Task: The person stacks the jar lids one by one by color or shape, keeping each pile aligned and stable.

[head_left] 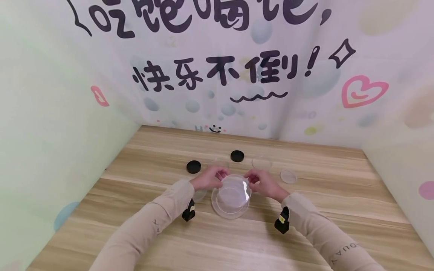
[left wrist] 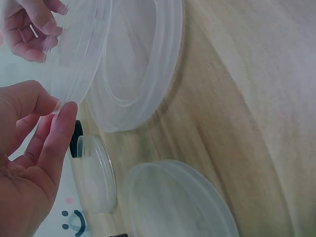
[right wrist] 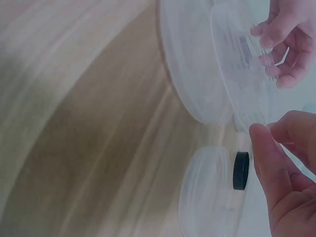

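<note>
A clear round plastic lid (head_left: 234, 188) is tilted up between both hands. My left hand (head_left: 211, 178) pinches its rim on the left between thumb and fingers. At the opposite side of that rim, my right hand (head_left: 265, 183) pinches it the same way. Beneath and partly behind it, a larger translucent round lid (head_left: 230, 215) lies on the wooden table. In the left wrist view, the held lid (left wrist: 74, 74) stands slanted close to the larger lid (left wrist: 133, 116); whether they touch I cannot tell.
Two black round lids (head_left: 193, 166) (head_left: 237, 156) lie beyond the hands. Clear round lids lie around: one far right (head_left: 288, 176), one behind the right hand (head_left: 262, 162), one beside the left cuff (head_left: 200, 195), partly covered. A printed cloth (head_left: 217, 109) closes off the table's back.
</note>
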